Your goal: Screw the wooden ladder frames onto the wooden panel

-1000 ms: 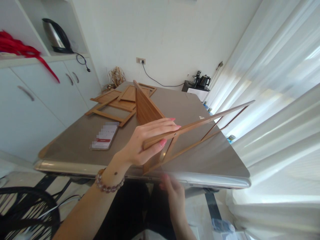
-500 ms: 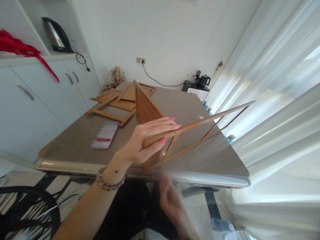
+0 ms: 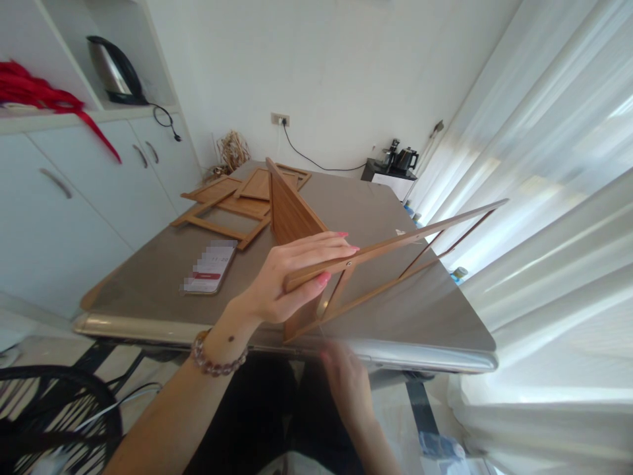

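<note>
My left hand (image 3: 291,277) pinches the near end of a long wooden frame (image 3: 395,257) of thin bamboo-coloured bars, thumb under and fingers over its top rail. The frame stands on edge over the table (image 3: 163,277) and stretches out to the right. A solid wooden panel (image 3: 289,214) stands upright against it, just behind my fingers. My right hand (image 3: 349,382) hangs below the table's front edge, under the frame's near corner; it is blurred and its fingers are not clear.
More wooden frames and panels (image 3: 237,201) lie flat at the table's far left. A phone (image 3: 210,267) lies near the front left. White cabinets (image 3: 74,198) with a kettle (image 3: 113,69) stand left, curtains (image 3: 554,198) right, a black wire chair (image 3: 54,422) bottom left.
My right hand has shifted slightly under the table's front edge. The left hand and the frame have kept their place.
</note>
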The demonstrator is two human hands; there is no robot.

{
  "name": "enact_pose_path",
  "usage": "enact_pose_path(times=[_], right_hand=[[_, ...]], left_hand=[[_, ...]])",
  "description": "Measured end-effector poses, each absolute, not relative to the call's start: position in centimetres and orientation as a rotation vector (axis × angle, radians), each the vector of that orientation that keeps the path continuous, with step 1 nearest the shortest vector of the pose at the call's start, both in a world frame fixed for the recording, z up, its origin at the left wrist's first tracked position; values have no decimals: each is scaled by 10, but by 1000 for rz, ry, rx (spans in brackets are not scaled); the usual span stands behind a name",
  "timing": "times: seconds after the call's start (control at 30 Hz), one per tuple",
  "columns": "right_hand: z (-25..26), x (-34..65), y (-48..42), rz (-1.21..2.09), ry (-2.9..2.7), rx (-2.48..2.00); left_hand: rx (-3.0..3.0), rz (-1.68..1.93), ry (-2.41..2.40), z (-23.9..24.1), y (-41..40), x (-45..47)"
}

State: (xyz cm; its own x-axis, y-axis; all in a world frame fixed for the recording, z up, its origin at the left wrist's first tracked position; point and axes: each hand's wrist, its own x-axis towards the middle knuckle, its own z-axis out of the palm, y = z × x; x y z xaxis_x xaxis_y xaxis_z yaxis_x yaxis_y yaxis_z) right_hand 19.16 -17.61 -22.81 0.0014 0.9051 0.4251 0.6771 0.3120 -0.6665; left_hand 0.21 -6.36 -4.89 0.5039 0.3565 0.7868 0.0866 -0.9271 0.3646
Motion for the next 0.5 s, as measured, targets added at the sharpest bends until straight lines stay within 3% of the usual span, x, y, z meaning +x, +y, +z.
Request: enact_pose_path(times=[0.17, 0.37, 0.5], right_hand=[[-227, 186, -173, 370, -1645, -1485], [-238, 171, -173, 1319, -803, -1260], [-247, 175, -176, 1605, -548, -963]], left_hand=[[2465, 1401, 366, -49, -64, 2], [2465, 1380, 375, -48, -63, 1], [2455, 1393, 365, -48, -63, 1]])
